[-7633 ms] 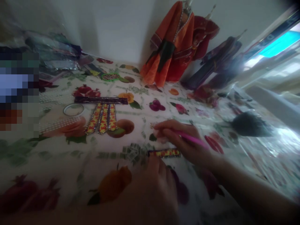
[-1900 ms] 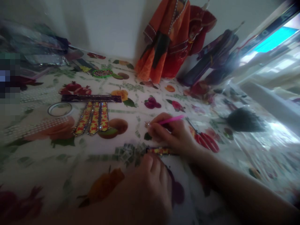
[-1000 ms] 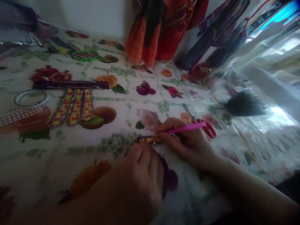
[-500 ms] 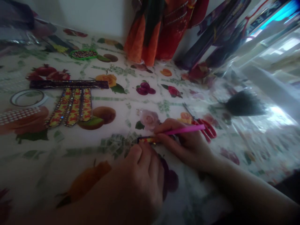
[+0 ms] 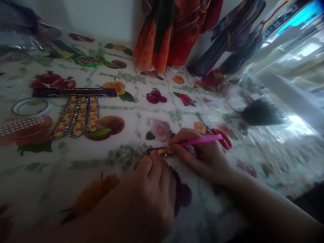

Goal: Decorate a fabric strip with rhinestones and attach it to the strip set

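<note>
Pinching a pink pen-like tool (image 5: 202, 139) in the right hand (image 5: 206, 158), with its tip hidden at the fingers; steadying a short patterned strip (image 5: 160, 151) with the left hand (image 5: 154, 192), unclear whether clasped or merely pressed. In the head view, moved right-handed from the small stones (image 5: 149, 120) near the printed rose (image 5: 160, 130) to the strip, flat on the floral cloth (image 5: 133, 130). Probably attending now to the strip's face rather than the stones. Just beyond, red-handled scissors (image 5: 227, 141); well to the left, three longer strips (image 5: 81, 116) beside a dark band (image 5: 73, 92).
</note>
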